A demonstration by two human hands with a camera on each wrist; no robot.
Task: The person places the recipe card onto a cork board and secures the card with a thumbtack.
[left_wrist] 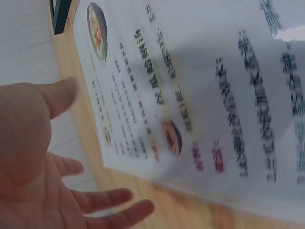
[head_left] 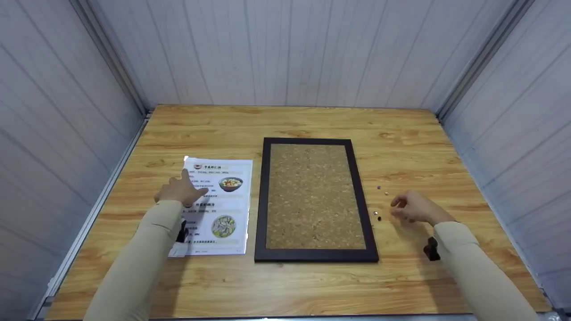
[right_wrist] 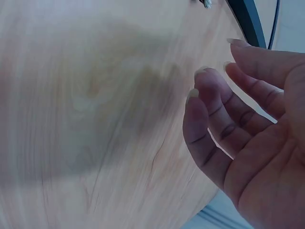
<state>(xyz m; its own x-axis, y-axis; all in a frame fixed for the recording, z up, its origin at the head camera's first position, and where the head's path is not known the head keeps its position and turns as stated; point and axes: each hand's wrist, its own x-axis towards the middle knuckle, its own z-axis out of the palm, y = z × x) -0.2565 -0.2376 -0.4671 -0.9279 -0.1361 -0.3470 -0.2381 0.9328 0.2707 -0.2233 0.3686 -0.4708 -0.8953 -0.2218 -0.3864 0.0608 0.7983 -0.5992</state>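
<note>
My left hand (head_left: 180,189) is over the left part of a printed sheet (head_left: 223,203), its fingers spread and holding nothing. The sheet bears lines of text and pictures of bowls of food; in the left wrist view the printed sheet (left_wrist: 200,95) lies just beyond the fingers. My right hand (head_left: 415,207) is raised above the table to the right of the frame, fingers loosely bent with nothing between them. Close to its fingertips lie several tiny objects (head_left: 379,218), too small to identify. A cork board (head_left: 314,196) with a black frame lies between the two hands.
The wooden table (head_left: 308,290) carries the sheet, the board and the tiny objects. Pale panelled walls (head_left: 285,53) stand at its back and on both sides. The sheet's right edge lies close to the board's left edge.
</note>
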